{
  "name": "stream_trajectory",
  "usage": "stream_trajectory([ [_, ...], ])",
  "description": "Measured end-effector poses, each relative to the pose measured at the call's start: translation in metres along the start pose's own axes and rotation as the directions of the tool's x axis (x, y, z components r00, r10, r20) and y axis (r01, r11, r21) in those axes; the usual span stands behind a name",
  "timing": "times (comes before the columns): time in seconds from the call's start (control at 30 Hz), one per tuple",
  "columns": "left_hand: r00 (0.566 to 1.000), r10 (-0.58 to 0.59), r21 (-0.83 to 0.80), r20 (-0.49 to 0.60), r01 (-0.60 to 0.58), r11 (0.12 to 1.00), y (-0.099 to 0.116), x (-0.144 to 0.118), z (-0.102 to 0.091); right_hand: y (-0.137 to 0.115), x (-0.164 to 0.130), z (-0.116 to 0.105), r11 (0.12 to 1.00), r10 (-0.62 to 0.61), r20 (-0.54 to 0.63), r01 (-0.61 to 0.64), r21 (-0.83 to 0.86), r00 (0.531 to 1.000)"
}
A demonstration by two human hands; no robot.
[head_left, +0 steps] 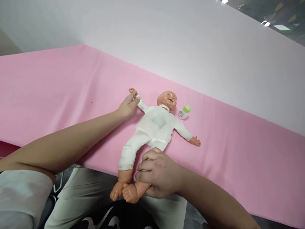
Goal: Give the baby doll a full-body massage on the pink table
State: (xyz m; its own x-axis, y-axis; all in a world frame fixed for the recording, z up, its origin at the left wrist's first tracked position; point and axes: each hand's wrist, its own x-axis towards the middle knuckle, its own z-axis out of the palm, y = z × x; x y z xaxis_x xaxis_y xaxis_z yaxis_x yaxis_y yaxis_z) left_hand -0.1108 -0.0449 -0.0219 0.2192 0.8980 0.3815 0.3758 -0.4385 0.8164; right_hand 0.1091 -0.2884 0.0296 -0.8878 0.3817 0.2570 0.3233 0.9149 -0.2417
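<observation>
A baby doll [156,125] with a white cloth body lies on its back, its head toward the wall and its feet past the table's near edge. My left hand [130,104] is closed at the wrist of the doll's arm on the left, the doll's small hand showing beyond my fingers. Around the doll's lower leg on the right, my right hand [158,173] is wrapped, covering the knee and shin. A grayish patch marks the doll's chest. Beside its head, a small clear bottle [183,114] with a green cap sits tilted on the cloth.
A pink cloth [238,159] covers the table, with a few soft creases. Behind it stands a plain white wall [166,38], with a glass pane [274,19] at the upper right. My legs [85,190] are under the near edge.
</observation>
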Motion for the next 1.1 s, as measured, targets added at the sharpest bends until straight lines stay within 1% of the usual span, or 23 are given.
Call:
stream_trajectory([
  [0.03,0.999,-0.025,-0.042,-0.019,0.025,0.999,0.001,0.0,0.0,0.0,0.001,0.001,1.0,-0.008,0.007,0.008,-0.005,1.0],
  [0.07,1.0,-0.01,-0.056,-0.02,0.009,0.998,0.002,-0.001,0.001,0.001,0.001,0.0,1.0,-0.017,-0.009,0.017,-0.009,1.0],
  [0.13,0.993,0.12,0.003,0.016,-0.12,0.993,0.008,-0.005,0.001,0.001,0.0,-0.002,0.999,-0.03,-0.09,0.028,-0.022,0.995],
  [0.17,0.977,0.207,0.052,0.055,-0.21,0.976,0.013,-0.008,0.001,0.001,-0.001,-0.004,0.999,-0.032,-0.141,0.027,-0.034,0.989],
  [0.2,0.949,0.296,0.098,0.109,-0.306,0.947,0.017,-0.011,0.001,0.0,-0.003,-0.007,0.999,-0.028,-0.197,0.019,-0.051,0.98],
  [0.23,0.911,0.374,0.132,0.176,-0.398,0.908,0.022,-0.014,0.001,0.0,-0.004,-0.009,0.998,-0.014,-0.253,-0.003,-0.068,0.967],
  [0.3,0.816,0.477,0.162,0.327,-0.545,0.822,0.032,-0.02,0.002,0.002,-0.009,-0.014,0.992,0.036,-0.38,-0.079,-0.099,0.924],
  [0.37,0.732,0.505,0.163,0.458,-0.627,0.761,0.039,-0.025,0.004,0.006,-0.014,-0.018,0.977,0.088,-0.523,-0.176,-0.121,0.848],
  [0.4,0.707,0.5,0.167,0.5,-0.645,0.746,0.042,-0.027,0.005,0.01,-0.016,-0.02,0.966,0.117,-0.585,-0.229,-0.122,0.802],
  [0.43,0.696,0.488,0.176,0.527,-0.651,0.739,0.043,-0.029,0.006,0.015,-0.018,-0.021,0.953,0.147,-0.633,-0.281,-0.117,0.76],
  [0.47,0.696,0.471,0.19,0.541,-0.647,0.738,0.043,-0.03,0.007,0.02,-0.02,-0.022,0.939,0.183,-0.663,-0.329,-0.101,0.726],
  [0.53,0.701,0.438,0.22,0.563,-0.638,0.738,0.043,-0.032,0.008,0.033,-0.023,-0.023,0.903,0.289,-0.675,-0.427,-0.042,0.679],
  [0.63,0.679,0.41,0.242,0.61,-0.652,0.719,0.045,-0.033,0.008,0.052,-0.026,-0.023,0.835,0.469,-0.587,-0.547,0.053,0.66],
  [0.67,0.671,0.403,0.245,0.623,-0.656,0.714,0.046,-0.033,0.008,0.057,-0.027,-0.023,0.819,0.51,-0.556,-0.568,0.08,0.656],
  [0.73,0.667,0.388,0.251,0.636,-0.655,0.713,0.05,-0.033,0.008,0.064,-0.026,-0.022,0.812,0.54,-0.523,-0.573,0.116,0.66],
  [0.83,0.682,0.371,0.262,0.631,-0.637,0.725,0.052,-0.034,0.009,0.066,-0.026,-0.02,0.85,0.482,-0.544,-0.516,0.102,0.687],
  [0.93,0.722,0.388,0.258,0.573,-0.609,0.75,0.049,-0.033,0.009,0.058,-0.024,-0.017,0.889,0.386,-0.581,-0.458,0.025,0.717],
  [1.0,0.765,0.403,0.245,0.503,-0.572,0.783,0.045,-0.03,0.008,0.048,-0.021,-0.016,0.907,0.313,-0.591,-0.418,-0.044,0.743],
  [1.03,0.794,0.399,0.238,0.46,-0.542,0.806,0.042,-0.028,0.006,0.043,-0.019,-0.015,0.917,0.274,-0.584,-0.391,-0.081,0.764],
  [1.1,0.864,0.352,0.228,0.359,-0.447,0.865,0.035,-0.024,0.003,0.032,-0.014,-0.013,0.937,0.207,-0.526,-0.322,-0.137,0.825],
])
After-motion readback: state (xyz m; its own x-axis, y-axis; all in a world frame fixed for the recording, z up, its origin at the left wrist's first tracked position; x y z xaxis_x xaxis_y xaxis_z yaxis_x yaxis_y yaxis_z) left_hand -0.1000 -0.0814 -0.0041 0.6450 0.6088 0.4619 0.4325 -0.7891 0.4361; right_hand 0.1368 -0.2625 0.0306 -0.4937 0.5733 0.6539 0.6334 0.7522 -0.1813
